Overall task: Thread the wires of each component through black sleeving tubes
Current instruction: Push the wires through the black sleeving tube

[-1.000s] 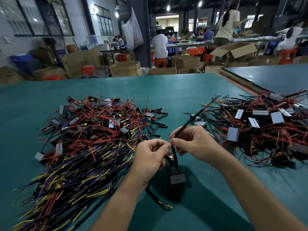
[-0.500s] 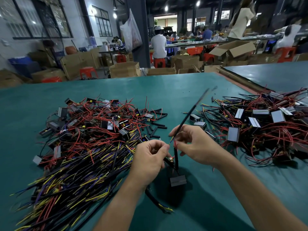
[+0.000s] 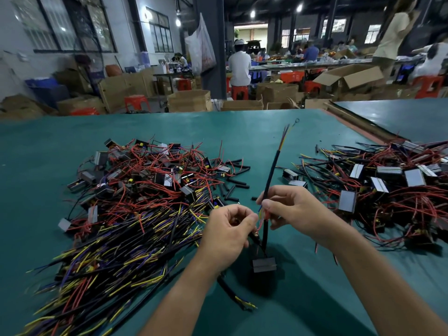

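Pinching tube (image 3: 272, 166) in right grip (image 3: 291, 209), mid-air over tabletop (image 3: 48, 154), between left pile (image 3: 145, 190) and right pile (image 3: 388, 185). Lying near-to-far along long axis, leaning slightly right, with wires (image 3: 286, 132) poking out of far mouth. Clenching left grip (image 3: 228, 229) on coloured wire slack just left of tube's near mouth. Hanging below both: component (image 3: 264, 265), near edge of scene, contact with tabletop unclear. Judged mostly threaded. Next probably sliding tube nearward along its axis toward component; right grip nearer, already on it, left only steadying. Risk of bunching slack at near mouth.
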Demonstrator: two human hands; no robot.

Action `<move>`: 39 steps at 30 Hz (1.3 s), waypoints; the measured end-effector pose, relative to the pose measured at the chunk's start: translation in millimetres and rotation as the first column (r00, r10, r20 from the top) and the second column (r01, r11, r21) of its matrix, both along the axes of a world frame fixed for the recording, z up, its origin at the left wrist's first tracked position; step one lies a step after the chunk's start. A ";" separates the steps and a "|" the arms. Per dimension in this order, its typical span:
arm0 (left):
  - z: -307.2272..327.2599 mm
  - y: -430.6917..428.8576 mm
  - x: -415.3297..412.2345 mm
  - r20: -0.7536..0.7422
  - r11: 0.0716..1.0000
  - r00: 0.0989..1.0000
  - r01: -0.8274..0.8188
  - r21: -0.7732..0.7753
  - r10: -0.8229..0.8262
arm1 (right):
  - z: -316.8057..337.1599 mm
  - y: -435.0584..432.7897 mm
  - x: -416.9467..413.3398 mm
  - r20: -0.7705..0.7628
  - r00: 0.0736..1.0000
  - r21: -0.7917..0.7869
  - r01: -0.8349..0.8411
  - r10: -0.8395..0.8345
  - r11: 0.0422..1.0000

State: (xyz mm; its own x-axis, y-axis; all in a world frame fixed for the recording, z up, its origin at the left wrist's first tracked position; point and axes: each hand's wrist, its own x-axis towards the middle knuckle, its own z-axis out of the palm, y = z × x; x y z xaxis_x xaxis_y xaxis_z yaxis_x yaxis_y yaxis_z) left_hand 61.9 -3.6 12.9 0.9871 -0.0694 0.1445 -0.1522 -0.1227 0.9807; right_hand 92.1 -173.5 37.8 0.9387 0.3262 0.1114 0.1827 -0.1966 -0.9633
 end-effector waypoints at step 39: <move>3.8 -23.1 -7.4 0.016 0.954 1.000 0.016 -0.300 -0.011 | 15.1 6.1 -10.5 0.095 0.986 0.297 0.101 -0.135 0.950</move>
